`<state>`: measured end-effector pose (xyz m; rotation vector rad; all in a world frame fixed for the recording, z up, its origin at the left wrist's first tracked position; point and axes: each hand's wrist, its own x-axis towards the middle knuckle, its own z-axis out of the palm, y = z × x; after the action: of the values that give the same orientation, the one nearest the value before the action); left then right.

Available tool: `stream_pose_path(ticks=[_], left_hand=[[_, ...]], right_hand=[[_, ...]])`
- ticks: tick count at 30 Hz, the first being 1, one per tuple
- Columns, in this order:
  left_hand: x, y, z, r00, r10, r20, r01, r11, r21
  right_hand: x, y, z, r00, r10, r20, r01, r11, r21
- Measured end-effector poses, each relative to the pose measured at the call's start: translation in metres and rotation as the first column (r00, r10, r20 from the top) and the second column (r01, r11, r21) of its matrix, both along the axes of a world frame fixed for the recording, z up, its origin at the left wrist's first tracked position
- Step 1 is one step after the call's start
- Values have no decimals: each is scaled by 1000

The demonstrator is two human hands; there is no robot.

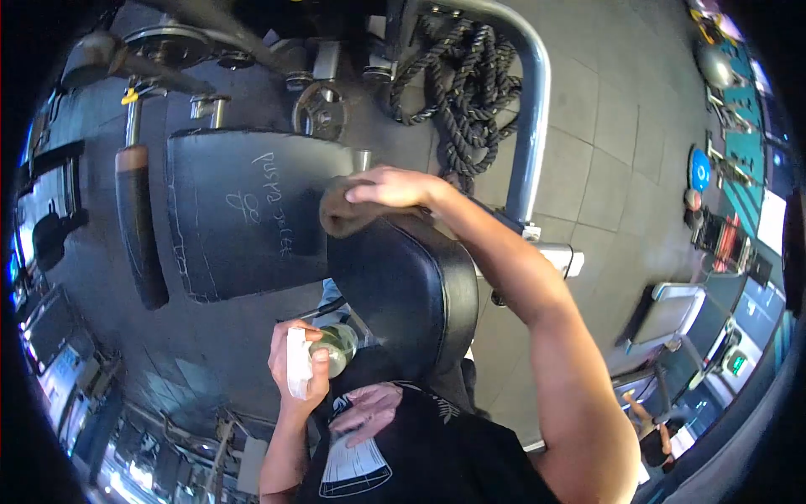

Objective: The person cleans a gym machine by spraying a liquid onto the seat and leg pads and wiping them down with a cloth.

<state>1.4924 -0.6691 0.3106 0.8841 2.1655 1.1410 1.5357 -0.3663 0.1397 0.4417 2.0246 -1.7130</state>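
My left hand point(299, 359) is wrapped round a spray bottle point(336, 349) with a white head and a clear body, low and left of centre. Higher up, my right hand point(388, 186) presses a brownish cloth point(342, 210) against the top end of a black padded seat point(395, 286). Beside the cloth, to its left, lies a wide black pad point(243, 214) with handwriting on it and worn edges. Part of the cloth is hidden under my right hand.
Black battle ropes point(470, 92) lie coiled on the tiled floor, next to a curved metal frame tube point(533, 118). A padded roller point(138, 227) stands at the left. Another person point(659, 437) is at the lower right, near gym machines.
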Motion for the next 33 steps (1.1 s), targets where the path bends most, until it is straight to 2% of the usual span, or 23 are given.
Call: stream_pose_path(ticks=[1, 2, 3, 4, 6, 8, 11, 12, 14, 16, 18, 21, 22, 25, 26, 27, 30, 32, 33], left_hand=[[1, 2, 2, 1000, 26, 0, -26, 999, -19], [1, 4, 1, 999, 49, -7, -49, 998, -27], [1, 5, 1, 998, 65, -13, -66, 997, -35], [-1, 6, 0, 997, 73, -13, -73, 996, -41], [-5, 6, -3, 997, 72, -19, -73, 996, -48], [-9, 9, -8, 996, 89, -20, -90, 995, -44], [-13, 12, -15, 991, 135, 2, -135, 989, -60], [-14, 13, -18, 989, 145, -10, -145, 987, -63], [-16, 15, -19, 987, 157, -28, -159, 984, -83], [-14, 12, -23, 984, 177, -5, -177, 980, -90], [-11, 10, -23, 979, 204, 9, -202, 974, -98], [-8, 7, -15, 976, 212, 42, -206, 972, -116], [-8, 6, -13, 984, 171, 47, -163, 978, -129], [-7, 3, -9, 993, 50, 107, -31, 983, -178], [-8, 3, -12, 985, -8, 175, 38, 984, -171], [-7, 3, -15, 973, -58, 222, 98, 980, -174], [2, 2, -28, 937, -157, 311, 214, 964, -157], [9, 1, -34, 909, -210, 361, 264, 958, -108], [14, -2, -37, 902, -204, 381, 261, 960, -104]], right_hand=[[-11, -6, -26, 999, -31, 27, 32, 999, -29], [-24, -8, -30, 997, -64, 52, 67, 996, -54], [-25, -7, -30, 984, -104, 146, 126, 981, -150], [-17, -8, -29, 977, -155, 145, 175, 975, -139], [11, -2, 22, 956, -253, 148, 270, 957, -103], [57, 12, 60, 954, -224, 198, 280, 900, -334], [108, 39, 168, 987, -91, 132, 133, 926, -354], [117, 42, 179, 999, -13, -38, -1, 945, -326], [118, 35, 173, 976, 50, -211, -84, 984, -154], [111, 29, 155, 986, 12, -167, -40, 986, -163], [74, 25, 108, 991, -98, 96, 125, 938, -324], [6, 13, -15, 984, 68, 162, -35, 979, -202], [-22, 5, -40, 969, 114, 220, -102, 993, -65], [-80, -8, -87, 918, 317, 237, -339, 939, 57], [-87, -14, -91, 898, 372, 235, -409, 903, 131], [-86, -12, -80, 895, 371, 247, -409, 903, 128], [-52, -5, -75, 962, 225, 154, -236, 970, 63], [-41, 7, -9, 935, 261, 239, -280, 959, 49], [-30, 12, 1, 933, 288, 215, -303, 952, 44]])
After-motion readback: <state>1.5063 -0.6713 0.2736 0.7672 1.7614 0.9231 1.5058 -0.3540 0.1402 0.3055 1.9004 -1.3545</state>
